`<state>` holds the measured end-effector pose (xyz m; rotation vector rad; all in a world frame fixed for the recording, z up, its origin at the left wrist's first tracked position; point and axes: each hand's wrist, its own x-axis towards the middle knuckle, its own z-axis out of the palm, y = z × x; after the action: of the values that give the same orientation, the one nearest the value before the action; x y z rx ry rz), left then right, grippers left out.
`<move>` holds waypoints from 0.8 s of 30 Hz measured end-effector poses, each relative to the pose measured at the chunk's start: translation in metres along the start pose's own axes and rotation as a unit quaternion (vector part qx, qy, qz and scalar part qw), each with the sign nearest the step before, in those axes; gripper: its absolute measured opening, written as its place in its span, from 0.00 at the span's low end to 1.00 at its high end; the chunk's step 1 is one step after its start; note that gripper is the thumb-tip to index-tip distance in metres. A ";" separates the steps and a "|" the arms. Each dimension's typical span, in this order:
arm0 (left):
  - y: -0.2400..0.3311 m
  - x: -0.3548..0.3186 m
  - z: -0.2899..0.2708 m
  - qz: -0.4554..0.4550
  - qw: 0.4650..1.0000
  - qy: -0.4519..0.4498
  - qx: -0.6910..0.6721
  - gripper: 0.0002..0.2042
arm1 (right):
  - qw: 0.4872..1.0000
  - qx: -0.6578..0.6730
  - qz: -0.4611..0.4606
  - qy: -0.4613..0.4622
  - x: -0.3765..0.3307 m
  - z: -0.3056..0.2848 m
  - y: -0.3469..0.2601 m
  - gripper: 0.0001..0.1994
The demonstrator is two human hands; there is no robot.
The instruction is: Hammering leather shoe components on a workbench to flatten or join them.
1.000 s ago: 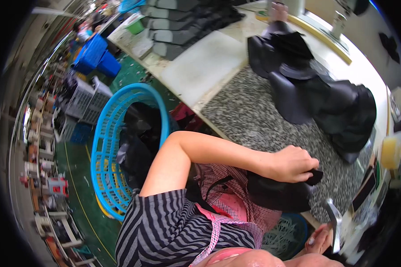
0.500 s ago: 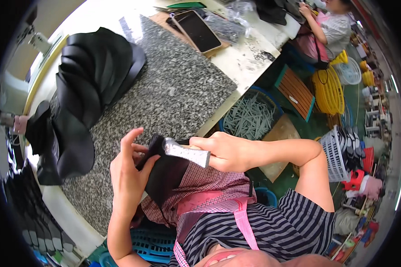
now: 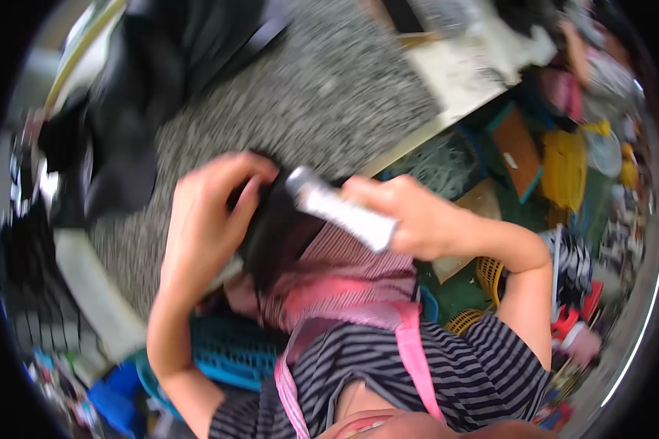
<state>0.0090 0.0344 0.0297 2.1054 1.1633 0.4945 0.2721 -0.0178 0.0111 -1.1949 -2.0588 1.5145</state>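
Note:
My right hand (image 3: 414,219) is closed around the handle of a hammer (image 3: 348,216). Its silvery head is smeared by motion and hangs just right of a black piece of leather-like material (image 3: 278,227). That piece lies over the near edge of the speckled stone slab (image 3: 329,88) and droops toward my checked apron (image 3: 362,260). My left hand (image 3: 216,208) pinches the black piece's left side between thumb and curled fingers. Farther left on the slab, more black sheet pieces (image 3: 139,95) are spread in an overlapping heap.
A phone (image 3: 403,14) lies on the white tabletop at the back. Right of the table are a basket of pale strips (image 3: 439,168), a brown slatted board (image 3: 516,150) and yellow baskets (image 3: 564,168). Another person (image 3: 600,80) is at the far right. A blue basket (image 3: 227,351) stands beside my left arm.
The whole view has shifted and blurred. My left fingers, raised and spread before, have curled down onto the black piece. The hammer stays in my right hand, its head tilted more steeply.

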 end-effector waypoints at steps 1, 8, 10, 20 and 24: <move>0.000 0.002 -0.003 -0.013 1.000 -0.004 -0.009 0.08 | 1.000 -0.009 -0.004 0.018 -0.003 -0.003 -0.004 0.09; -0.017 -0.006 0.002 -0.098 0.994 0.012 -0.047 0.09 | 1.000 0.002 0.013 0.018 0.005 0.000 -0.008 0.10; -0.026 -0.007 0.005 -0.101 0.993 0.002 -0.061 0.07 | 0.998 0.030 -0.010 0.053 0.006 0.004 -0.009 0.09; -0.021 -0.001 0.009 -0.120 0.992 0.026 -0.001 0.11 | 0.998 -0.047 -0.013 0.041 0.005 0.001 -0.018 0.09; -0.027 -0.006 0.013 -0.187 0.973 0.061 -0.123 0.12 | 0.994 -0.101 -0.003 0.052 -0.002 0.005 -0.004 0.12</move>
<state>-0.0022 0.0348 0.0009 1.6164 1.4499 0.5623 0.2683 -0.0224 0.0134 -1.3088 -2.1833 1.2355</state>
